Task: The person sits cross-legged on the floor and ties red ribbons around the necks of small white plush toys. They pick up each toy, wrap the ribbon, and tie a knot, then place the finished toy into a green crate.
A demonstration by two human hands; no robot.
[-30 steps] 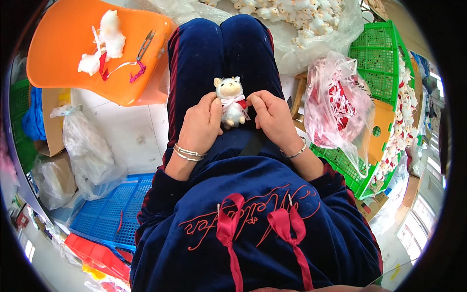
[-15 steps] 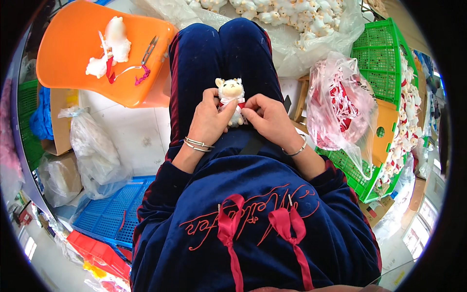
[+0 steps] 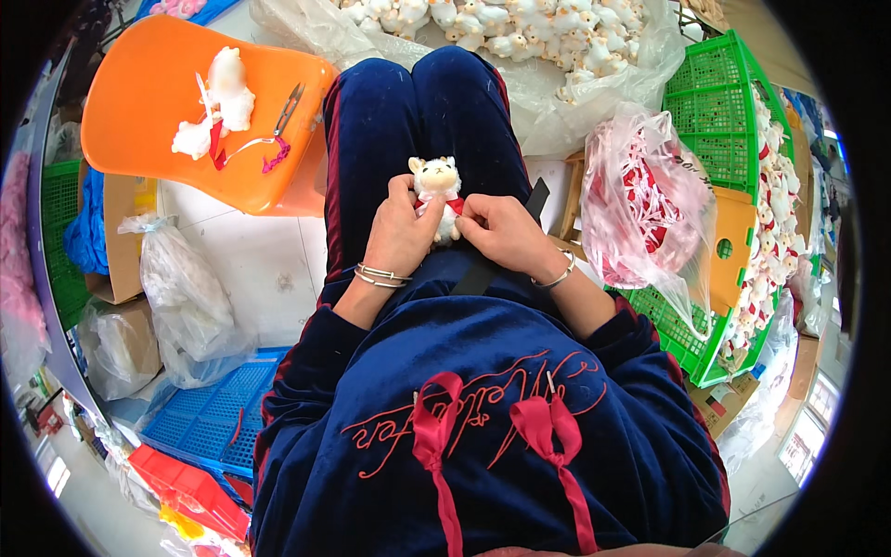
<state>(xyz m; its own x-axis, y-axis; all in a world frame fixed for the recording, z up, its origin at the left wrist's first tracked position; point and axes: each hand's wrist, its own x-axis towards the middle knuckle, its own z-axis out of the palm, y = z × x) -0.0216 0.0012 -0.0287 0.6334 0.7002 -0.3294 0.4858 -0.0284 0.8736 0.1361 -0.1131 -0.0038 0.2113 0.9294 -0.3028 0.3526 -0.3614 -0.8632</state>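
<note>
A small white plush animal [image 3: 436, 176] with a cream face stands upright against my lap, red cloth [image 3: 453, 205] around its neck. My left hand [image 3: 397, 230] is closed on its body from the left, thumb across the front below the head. On the other side, my right hand [image 3: 509, 232] is closed in a pinch at the edge of the red cloth. Its fingertips cover what exactly they grip.
An orange stool [image 3: 139, 111] at the left bears white plush pieces [image 3: 230, 88] and thread snips [image 3: 290, 107]. Right of my legs are a clear bag of red-and-white pieces [image 3: 640, 241] and a green crate [image 3: 710, 111]. Ahead lies a heap of white plush toys [image 3: 538, 32].
More of the red cloth shows at the toy's right side. The white ribbon across its front is less visible. Both hands keep nearly the same place, and the view has shifted slightly.
</note>
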